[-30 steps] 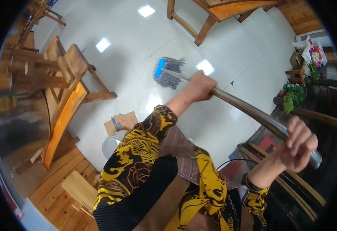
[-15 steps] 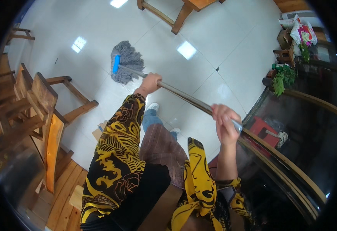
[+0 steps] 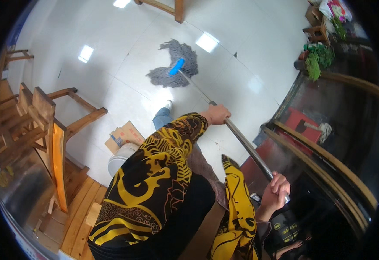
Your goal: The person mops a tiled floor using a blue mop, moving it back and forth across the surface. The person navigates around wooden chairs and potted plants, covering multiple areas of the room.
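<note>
A mop with a metal pole (image 3: 249, 147) slants across the view, its grey string head (image 3: 185, 56) spread out on the white tiled floor. A blue clamp (image 3: 177, 66) joins head and pole. Around the middle of the pole, just behind a dark collar, my left hand (image 3: 217, 114) is closed. My right hand (image 3: 275, 192) grips the pole near its upper end, lower right in the view and close to my body. Loose yellow-and-black patterned cloth hangs between my arms.
Wooden chairs (image 3: 46, 108) stand at the left. A flattened cardboard piece (image 3: 126, 132) and a white bucket (image 3: 121, 159) are beside my left sleeve. At the right are potted plants (image 3: 317, 60), a red container (image 3: 300, 125) and wooden rails (image 3: 328, 164). A furniture leg (image 3: 179, 11) shows at the top.
The mop head has swept to the right across the floor and its strings have fanned out. Both hands have shifted right and nearer my body. The bucket has come into sight.
</note>
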{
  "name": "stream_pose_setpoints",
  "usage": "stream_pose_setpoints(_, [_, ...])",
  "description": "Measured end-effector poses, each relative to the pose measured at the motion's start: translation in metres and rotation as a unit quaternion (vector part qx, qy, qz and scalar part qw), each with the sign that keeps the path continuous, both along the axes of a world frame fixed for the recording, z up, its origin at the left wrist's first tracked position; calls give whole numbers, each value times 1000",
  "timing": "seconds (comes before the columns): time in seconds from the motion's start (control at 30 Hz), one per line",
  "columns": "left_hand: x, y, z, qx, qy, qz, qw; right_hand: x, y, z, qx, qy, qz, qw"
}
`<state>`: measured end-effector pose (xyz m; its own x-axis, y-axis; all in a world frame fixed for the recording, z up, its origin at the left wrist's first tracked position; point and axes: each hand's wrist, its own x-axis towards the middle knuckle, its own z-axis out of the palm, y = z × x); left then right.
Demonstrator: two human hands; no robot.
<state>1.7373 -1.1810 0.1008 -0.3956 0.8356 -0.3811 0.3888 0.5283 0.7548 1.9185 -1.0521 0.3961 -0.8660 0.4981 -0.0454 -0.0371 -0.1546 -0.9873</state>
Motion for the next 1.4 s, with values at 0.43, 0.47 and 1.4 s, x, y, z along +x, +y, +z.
stream_pose_setpoints(0.43, [14, 37, 204, 383, -39, 43, 922, -57, 83, 15, 83, 147, -100, 981])
stream_pose_setpoints(0.47, [-2, 22, 256, 431, -126, -8, 894, -69, 87, 16, 89, 150, -137, 975])
stream_pose_setpoints(1.4, [-192, -16, 407, 709, -403, -114, 568, -350, 85, -22, 51, 225, -9, 973])
